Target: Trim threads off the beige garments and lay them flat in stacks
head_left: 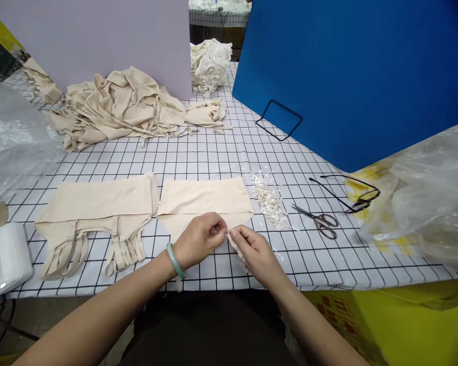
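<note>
A beige garment lies flat on the checked cloth in front of me, its lower part under my hands. My right hand pinches a narrow beige strap at the garment's lower right. My left hand, with a pale green bangle at its wrist, is closed in a pinch close to the right fingertips. What its fingertips hold is too small to make out. To the left lies a neat stack of similar beige garments, their straps hanging toward me.
White scraps lie right of the garment, then scissors and black-framed glasses. A heap of beige garments is behind. A blue board stands back right; plastic bags sit at the right. A white device is left.
</note>
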The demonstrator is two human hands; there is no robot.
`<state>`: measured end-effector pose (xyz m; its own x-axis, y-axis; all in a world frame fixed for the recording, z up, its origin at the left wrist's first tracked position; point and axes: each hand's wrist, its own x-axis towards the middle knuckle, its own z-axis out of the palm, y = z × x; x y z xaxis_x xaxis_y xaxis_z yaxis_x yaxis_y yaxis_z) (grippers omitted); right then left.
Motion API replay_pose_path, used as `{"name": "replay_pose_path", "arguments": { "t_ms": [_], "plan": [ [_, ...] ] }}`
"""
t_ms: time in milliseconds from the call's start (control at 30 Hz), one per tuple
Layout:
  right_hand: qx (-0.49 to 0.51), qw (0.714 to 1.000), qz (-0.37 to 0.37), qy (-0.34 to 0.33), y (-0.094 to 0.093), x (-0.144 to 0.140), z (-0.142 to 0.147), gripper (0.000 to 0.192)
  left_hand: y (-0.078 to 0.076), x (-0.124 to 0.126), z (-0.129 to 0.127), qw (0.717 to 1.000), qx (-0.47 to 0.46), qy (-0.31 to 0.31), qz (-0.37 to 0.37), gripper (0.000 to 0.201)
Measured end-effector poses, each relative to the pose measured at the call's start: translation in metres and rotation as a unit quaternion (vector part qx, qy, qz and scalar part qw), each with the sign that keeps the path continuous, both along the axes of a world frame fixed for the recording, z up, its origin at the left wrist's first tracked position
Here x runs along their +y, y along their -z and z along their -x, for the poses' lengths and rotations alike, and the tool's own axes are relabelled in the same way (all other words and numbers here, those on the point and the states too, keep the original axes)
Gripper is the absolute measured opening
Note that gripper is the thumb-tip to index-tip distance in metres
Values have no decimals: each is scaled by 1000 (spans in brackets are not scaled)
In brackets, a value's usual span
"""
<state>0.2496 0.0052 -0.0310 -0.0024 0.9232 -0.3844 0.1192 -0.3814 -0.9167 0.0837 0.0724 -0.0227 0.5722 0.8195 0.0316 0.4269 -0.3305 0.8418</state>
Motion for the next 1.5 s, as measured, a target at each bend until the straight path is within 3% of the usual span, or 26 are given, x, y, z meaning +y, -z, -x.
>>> {"name": "replay_pose_path", "arguments": {
  "t_ms": [67, 167, 333, 467, 567, 700, 833, 900, 967, 1067, 1133, 1233, 1333, 1500],
  "plan": [
    [21, 998, 14, 59, 5, 11, -1, 40, 9, 12, -2, 996, 10, -14, -90, 10],
    [61, 990, 60, 109, 8, 28, -3, 40, 26, 31, -5, 982, 69, 30, -172, 16],
    [115, 977, 120, 131, 5, 43, -3, 37, 40, 40, -12, 975, 124, 67, -169, 13],
    [129, 974, 111, 149, 5, 47, -2, 43, 32, 34, -17, 986, 31, -8, -166, 14],
    [114, 981, 86, 134, 4, 49, -1, 45, 19, 32, -18, 996, -33, -70, -55, 6],
    [85, 988, 72, 104, -1, 47, 0, 44, 11, 35, -18, 981, -65, -64, 170, 13],
    [41, 996, 49, 64, -3, 43, -2, 39, 11, 37, -18, 965, -123, -69, 220, 13],
    [18, 998, 36, 56, -2, 42, -5, 38, 13, 37, -18, 973, -111, -65, 192, 13],
    [22, 997, 39, 63, 0, 43, -9, 38, 16, 40, -16, 991, -75, -45, 105, 10],
    [49, 993, 62, 82, 3, 47, -12, 39, 24, 46, -12, 997, 19, 36, -58, 15],
    [55, 991, 73, 98, 4, 49, -12, 39, 30, 50, -11, 986, 78, 89, -115, 23],
    [47, 989, 73, 116, 3, 49, -9, 37, 39, 55, -12, 976, 116, 106, -149, 20],
    [41, 989, 86, 113, 3, 48, -3, 33, 45, 58, -14, 980, 89, 84, -158, 17],
    [74, 983, 108, 125, 4, 52, 11, 31, 41, 62, -14, 996, 6, 28, -84, 15]
  ]
}}
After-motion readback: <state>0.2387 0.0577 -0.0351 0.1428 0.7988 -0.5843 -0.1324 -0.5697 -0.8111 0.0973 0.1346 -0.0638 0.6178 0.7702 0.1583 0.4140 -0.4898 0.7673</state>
